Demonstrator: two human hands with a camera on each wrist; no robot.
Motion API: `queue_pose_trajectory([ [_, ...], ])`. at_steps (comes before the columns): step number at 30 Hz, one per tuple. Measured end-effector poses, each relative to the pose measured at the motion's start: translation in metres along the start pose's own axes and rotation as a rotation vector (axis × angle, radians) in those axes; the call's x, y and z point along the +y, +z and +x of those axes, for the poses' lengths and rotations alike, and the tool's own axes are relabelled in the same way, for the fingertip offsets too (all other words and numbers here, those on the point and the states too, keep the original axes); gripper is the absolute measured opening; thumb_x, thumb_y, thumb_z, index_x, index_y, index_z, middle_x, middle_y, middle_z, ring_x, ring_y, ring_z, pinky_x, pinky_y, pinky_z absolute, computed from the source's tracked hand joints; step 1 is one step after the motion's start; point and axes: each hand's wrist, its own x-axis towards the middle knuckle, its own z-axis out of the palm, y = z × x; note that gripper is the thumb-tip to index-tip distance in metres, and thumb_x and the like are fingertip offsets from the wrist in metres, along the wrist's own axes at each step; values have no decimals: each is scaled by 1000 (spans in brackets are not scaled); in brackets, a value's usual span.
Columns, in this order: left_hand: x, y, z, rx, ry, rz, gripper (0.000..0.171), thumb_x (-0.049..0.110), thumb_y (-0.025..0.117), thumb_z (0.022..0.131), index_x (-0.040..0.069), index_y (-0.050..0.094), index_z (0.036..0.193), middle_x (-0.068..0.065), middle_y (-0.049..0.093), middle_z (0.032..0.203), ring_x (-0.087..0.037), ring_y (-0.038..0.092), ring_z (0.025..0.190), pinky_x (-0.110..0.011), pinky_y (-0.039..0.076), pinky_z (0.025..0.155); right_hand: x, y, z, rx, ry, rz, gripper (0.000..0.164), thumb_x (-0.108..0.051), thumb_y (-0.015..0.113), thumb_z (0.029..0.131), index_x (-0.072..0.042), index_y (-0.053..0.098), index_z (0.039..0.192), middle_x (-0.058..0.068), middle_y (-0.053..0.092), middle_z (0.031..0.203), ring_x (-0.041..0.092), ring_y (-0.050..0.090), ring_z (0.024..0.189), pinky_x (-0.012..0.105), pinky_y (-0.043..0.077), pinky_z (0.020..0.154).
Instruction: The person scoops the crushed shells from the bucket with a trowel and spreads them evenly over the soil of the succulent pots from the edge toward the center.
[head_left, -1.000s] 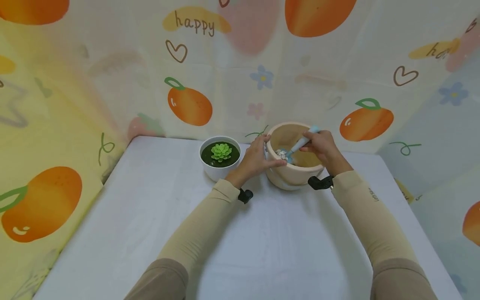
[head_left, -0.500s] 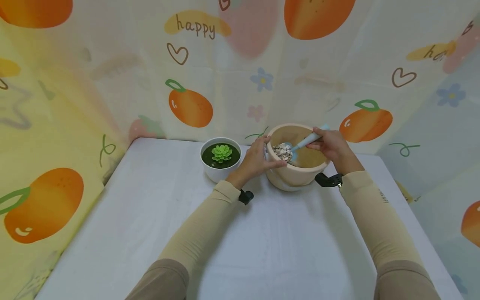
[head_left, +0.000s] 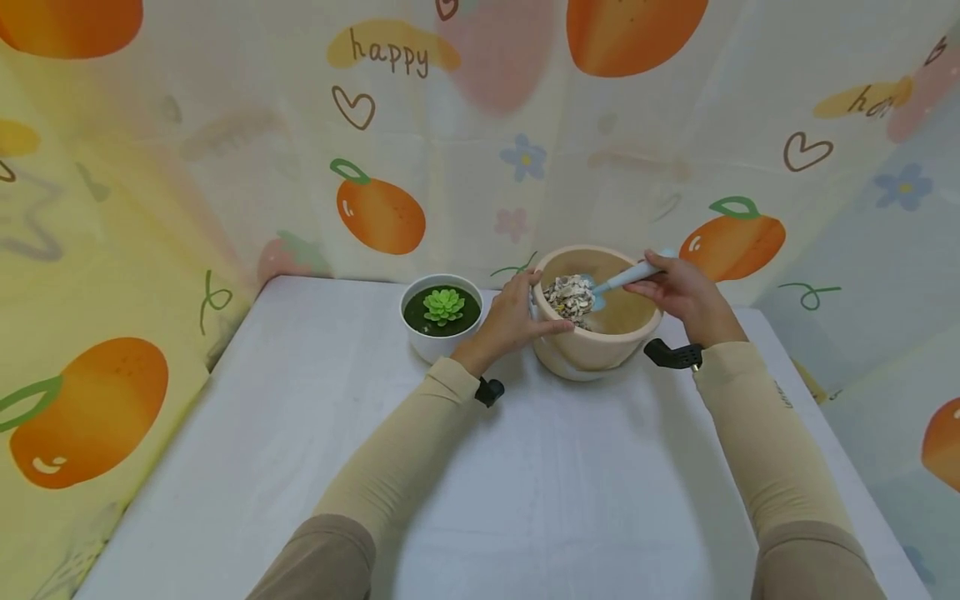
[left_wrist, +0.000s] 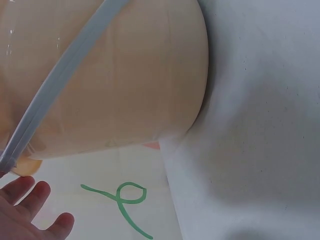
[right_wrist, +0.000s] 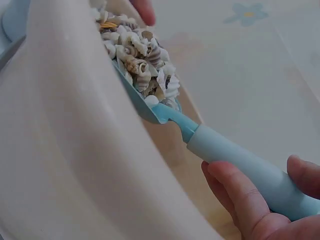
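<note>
Head view: your right hand grips the scoop, heaped with shells, inside the bowl. Your left hand curls round the bowl's left rim. Left of the bowl stands a potted succulent on the table.

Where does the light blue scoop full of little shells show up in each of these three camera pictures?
Head view: the blue scoop is right of centre, above the beige bowl, its handle held by the right hand.
Left wrist view: the scoop is not in it; only the bowl's outer wall shows.
Right wrist view: the scoop runs from upper left to lower right, loaded with shells.
Shared landmark: the beige bowl.
</note>
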Motion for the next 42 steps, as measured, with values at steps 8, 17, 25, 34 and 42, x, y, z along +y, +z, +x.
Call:
queue_pose_trajectory([
  [8, -1, -2, 1, 7, 7, -8, 103, 55, 80, 73, 3, 32, 147, -14, 34, 155, -29, 32, 144, -50, 32, 116, -6, -10, -4, -17, -16, 135, 9, -13, 60, 94, -6, 56, 98, 16, 65, 86, 31, 71, 84, 46, 53, 85],
  [17, -1, -1, 1, -20, -10, -53, 103, 55, 79, 73, 4, 32, 148, -14, 29, 158, -29, 28, 147, -53, 28, 117, 3, -12, -11, 53, -173, 111, 11, -17, 62, 94, -9, 58, 100, 16, 70, 83, 28, 72, 81, 45, 56, 80],
  [25, -1, 0, -1, -14, -7, -65, 101, 54, 80, 73, 3, 33, 147, -14, 30, 158, -29, 29, 147, -51, 30, 117, 9, -13, -11, 80, -286, 132, 16, -20, 65, 92, -8, 59, 102, 15, 73, 81, 28, 74, 85, 43, 45, 92],
  [34, -1, -4, -3, -2, 3, -52, 101, 55, 79, 74, 5, 32, 149, -13, 31, 158, -29, 30, 146, -49, 31, 116, 15, -11, -7, 44, -367, 169, 13, -16, 64, 92, -4, 62, 95, 15, 73, 78, 26, 74, 77, 44, 55, 74],
  [42, -6, -5, -4, 5, -24, -119, 102, 53, 80, 74, 11, 30, 152, -9, 33, 158, -28, 28, 147, -47, 30, 117, 18, -13, -7, 54, -365, 177, 14, -16, 66, 90, -4, 62, 97, 16, 74, 79, 28, 75, 79, 43, 58, 69],
])
